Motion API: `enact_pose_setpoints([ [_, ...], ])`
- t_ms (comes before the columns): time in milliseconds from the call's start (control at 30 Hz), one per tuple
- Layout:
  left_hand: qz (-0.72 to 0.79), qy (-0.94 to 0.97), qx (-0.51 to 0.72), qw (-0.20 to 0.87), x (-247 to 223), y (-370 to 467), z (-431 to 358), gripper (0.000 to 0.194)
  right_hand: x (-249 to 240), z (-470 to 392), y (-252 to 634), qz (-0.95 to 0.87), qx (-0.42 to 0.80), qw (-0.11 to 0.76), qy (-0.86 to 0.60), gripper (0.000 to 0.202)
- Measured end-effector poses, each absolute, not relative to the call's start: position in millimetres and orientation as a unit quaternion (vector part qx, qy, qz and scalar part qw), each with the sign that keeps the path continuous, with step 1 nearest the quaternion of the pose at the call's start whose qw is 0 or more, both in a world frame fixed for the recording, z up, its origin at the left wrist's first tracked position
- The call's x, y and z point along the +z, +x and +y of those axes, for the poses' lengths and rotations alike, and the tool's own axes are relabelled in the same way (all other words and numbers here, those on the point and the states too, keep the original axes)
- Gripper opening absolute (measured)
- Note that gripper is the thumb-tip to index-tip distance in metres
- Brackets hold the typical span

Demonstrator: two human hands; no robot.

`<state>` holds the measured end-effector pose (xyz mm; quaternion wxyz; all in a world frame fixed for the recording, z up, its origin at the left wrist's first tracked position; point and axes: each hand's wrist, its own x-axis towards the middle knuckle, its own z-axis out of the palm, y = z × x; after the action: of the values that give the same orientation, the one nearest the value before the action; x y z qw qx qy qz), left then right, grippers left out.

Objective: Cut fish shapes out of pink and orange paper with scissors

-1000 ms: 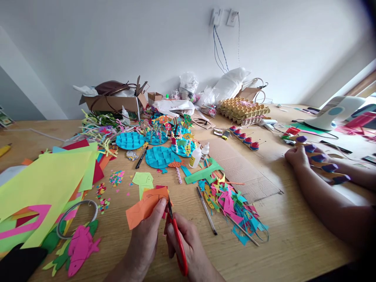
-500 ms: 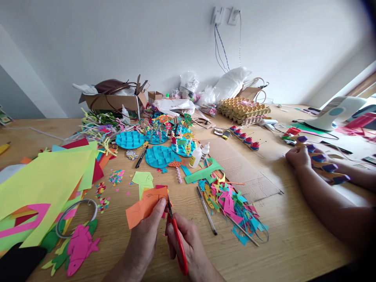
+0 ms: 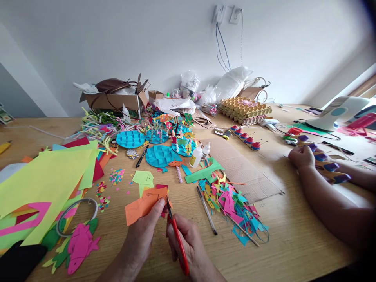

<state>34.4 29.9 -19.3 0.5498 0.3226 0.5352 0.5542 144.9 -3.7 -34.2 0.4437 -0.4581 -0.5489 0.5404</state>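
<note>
The left hand (image 3: 143, 233) pinches a piece of orange paper (image 3: 140, 206) near its right end, thumb on top and fingers underneath; the paper is held up over the table (image 3: 282, 250), tilted, with a dark outline drawn on it. The right hand (image 3: 190, 241) is curled around the red handles of the scissors (image 3: 179, 244), whose blades point away from the person and meet the paper's right edge, just beside the left thumb. How far apart the blades stand, I cannot tell. Just beyond the orange paper lies a green paper (image 3: 143, 178) with a drawn line. To the left are a pink fish (image 3: 79, 243), a roll of tape (image 3: 60, 225), confetti (image 3: 116, 176) and a pile of colored sheets topped by a yellow one (image 3: 44, 176). To the right, a pen (image 3: 206, 211) lies beside a heap of scraps (image 3: 232, 203), near a flat piece of cardboard (image 3: 242, 166). Farther back, a glue bottle (image 3: 195, 157) stands upright next to a blue disc (image 3: 162, 157), and a marker (image 3: 141, 156) lies on the disc's left. At the far right, a co-worker's hand (image 3: 302, 157) grips a strip of purple-painted cups (image 3: 331, 167).
</note>
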Motion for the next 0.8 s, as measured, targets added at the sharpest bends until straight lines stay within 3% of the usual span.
enact_pose_setpoints([
  [233, 0.522, 0.356, 0.542, 0.555, -10, 30, 30, 0.019, -33, -5, 145, -0.559, 0.539, 0.432, -0.459, 0.045],
  [800, 0.495, 0.376, 0.533, 0.574, -3, 24, 30, 0.013, -27, -5, 147, -0.553, 0.569, 0.416, -0.444, 0.037],
])
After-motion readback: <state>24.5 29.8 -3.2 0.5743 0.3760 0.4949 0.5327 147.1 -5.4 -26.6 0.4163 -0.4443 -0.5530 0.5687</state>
